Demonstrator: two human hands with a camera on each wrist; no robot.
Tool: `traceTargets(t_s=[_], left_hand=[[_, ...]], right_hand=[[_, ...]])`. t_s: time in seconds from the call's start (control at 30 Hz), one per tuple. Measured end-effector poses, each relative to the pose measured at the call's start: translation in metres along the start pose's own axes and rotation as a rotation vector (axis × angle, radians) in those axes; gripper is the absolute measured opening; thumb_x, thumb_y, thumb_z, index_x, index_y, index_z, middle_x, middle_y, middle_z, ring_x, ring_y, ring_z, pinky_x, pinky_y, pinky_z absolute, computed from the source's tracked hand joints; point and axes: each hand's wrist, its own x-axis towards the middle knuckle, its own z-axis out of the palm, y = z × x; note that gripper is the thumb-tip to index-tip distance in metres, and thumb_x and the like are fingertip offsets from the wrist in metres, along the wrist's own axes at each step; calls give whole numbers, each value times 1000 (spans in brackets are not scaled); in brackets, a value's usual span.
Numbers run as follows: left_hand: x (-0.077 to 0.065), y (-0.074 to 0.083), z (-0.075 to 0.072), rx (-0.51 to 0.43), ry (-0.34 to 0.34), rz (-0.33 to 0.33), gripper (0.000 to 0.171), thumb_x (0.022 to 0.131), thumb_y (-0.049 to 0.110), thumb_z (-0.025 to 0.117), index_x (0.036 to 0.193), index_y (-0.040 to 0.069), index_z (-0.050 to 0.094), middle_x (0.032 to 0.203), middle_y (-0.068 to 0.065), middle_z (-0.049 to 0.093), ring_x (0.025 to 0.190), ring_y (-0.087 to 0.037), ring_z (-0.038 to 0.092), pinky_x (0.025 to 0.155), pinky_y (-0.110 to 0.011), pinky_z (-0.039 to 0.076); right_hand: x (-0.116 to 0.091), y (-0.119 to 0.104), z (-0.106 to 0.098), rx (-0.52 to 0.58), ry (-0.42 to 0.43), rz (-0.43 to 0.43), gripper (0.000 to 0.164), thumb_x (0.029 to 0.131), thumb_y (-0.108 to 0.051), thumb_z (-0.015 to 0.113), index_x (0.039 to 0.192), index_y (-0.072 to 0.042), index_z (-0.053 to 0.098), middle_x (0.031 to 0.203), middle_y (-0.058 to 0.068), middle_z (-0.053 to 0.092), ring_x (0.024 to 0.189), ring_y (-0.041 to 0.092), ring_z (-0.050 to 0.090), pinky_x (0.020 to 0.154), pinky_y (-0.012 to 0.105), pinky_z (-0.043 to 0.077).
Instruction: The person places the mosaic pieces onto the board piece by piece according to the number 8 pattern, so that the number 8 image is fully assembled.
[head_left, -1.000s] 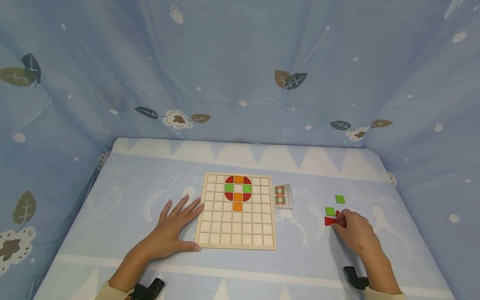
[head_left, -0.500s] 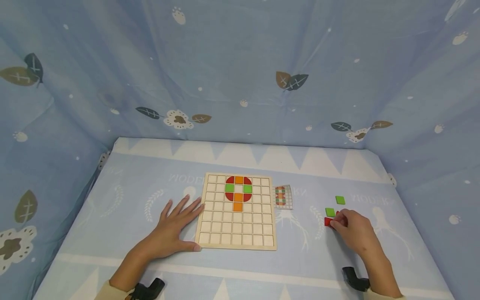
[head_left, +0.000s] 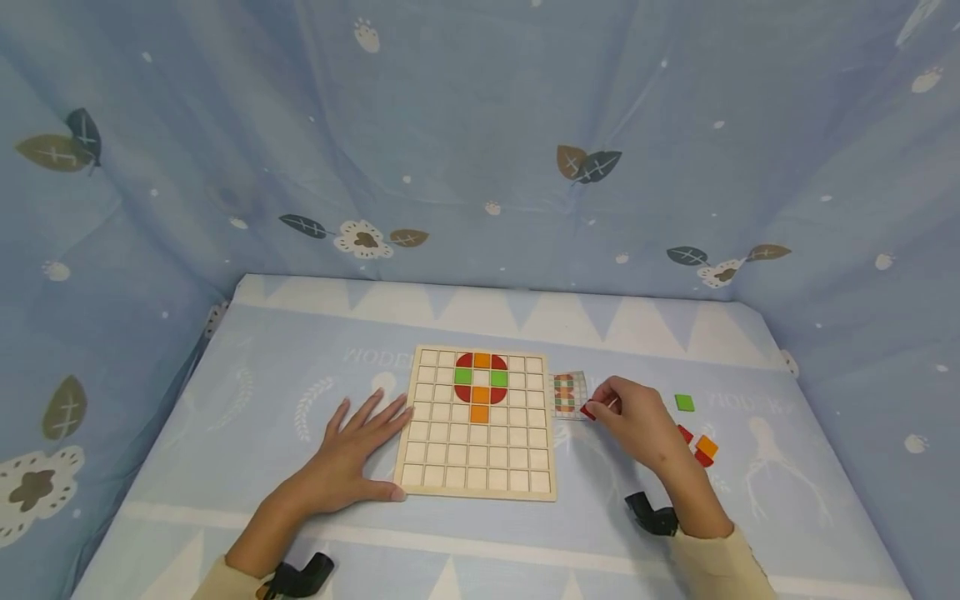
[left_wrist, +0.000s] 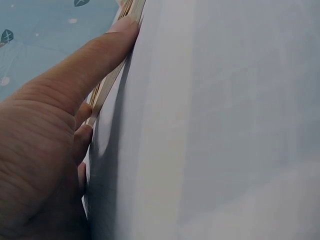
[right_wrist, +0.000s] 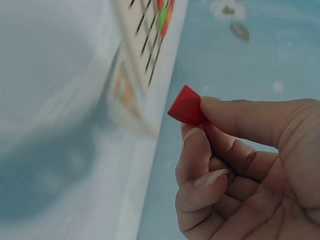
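My left hand (head_left: 345,458) lies spread on the table, fingertips at the left edge of the wooden grid board (head_left: 435,454) and thumb at its lower left corner. In the left wrist view the thumb (left_wrist: 95,57) rests along the board's edge. My right hand (head_left: 637,425) pinches a small red tile (right_wrist: 186,106) with a curved side between thumb and index finger, above the table by the printed pattern card (head_left: 564,392). On the board, dark red rounded tiles, green tiles and orange tiles (head_left: 479,413) form a figure in the upper middle cells.
Right of my right hand lie loose tiles: a green square (head_left: 684,402), an orange square (head_left: 707,447) and red pieces (head_left: 703,459). The hand hides part of the table there. A patterned blue curtain (head_left: 480,125) hangs around the table's back and sides.
My right hand has picked up a red tile from the loose pieces and carried it left to the card. Orange and red tiles it covered now show. The left hand stays put.
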Motion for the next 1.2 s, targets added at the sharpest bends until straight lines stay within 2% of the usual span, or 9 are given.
traceTargets(t_s=[0.3,0.53,0.7,0.93,1.2], left_hand=[[1,-2,0,3,8,4,115,71,68,86,164,23,37,172,0,26,160,-37,7,120,-68,-7],[1,-3,2,2,7,3,116,69,66,88,165,25,36,173,2,24,160,-35,6,121,-67,-8],[0,-1,2,-2,29,12,115,69,66,88,164,23,38,172,-1,27,159,-38,9,120,-69,-7],[0,0,1,-10,16,3,114,70,68,86,164,24,38,172,1,26,160,-36,8,120,-68,-8],[1,-3,1,-3,5,3,118,69,68,87,165,24,36,172,2,24,160,-35,6,121,-67,-9]], right_hand=[[26,-39,29,70,-87,-157,11,95,-12,77,92,-9,67,74,-3,60,66,15,52,57,29,46],[39,-60,59,34,-181,-240,12,98,-13,74,89,-13,67,72,-5,57,64,14,52,59,30,46],[46,-67,73,17,-231,-257,11,100,-12,72,90,-12,67,74,-4,59,64,13,53,60,31,47],[49,-69,82,8,-280,-284,10,101,-10,70,91,-11,70,77,-5,61,67,13,55,65,32,50],[46,-69,87,-32,-229,-322,11,100,-11,71,90,-13,72,78,-6,60,68,13,53,64,31,49]])
